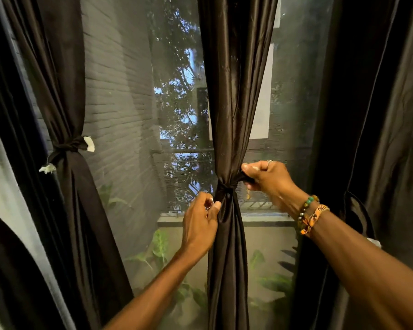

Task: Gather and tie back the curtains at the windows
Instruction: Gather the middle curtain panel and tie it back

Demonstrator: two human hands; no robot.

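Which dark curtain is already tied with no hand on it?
The left curtain, cinched by a white-tipped tie. The left hand and right hand grip the middle curtain; the right curtain hangs loose.

Three dark curtains (65, 91) (234, 67) (379, 115), two ties (68, 146) (224, 186) and two hands (200, 225) (270, 179) are in view.

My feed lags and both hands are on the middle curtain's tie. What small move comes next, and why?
Probably pull the two ends apart to tighten the knot. The right hand grips one end of the tie, the left hand pinches the other end, and the middle curtain is already bunched there. The left curtain shows the finished look.
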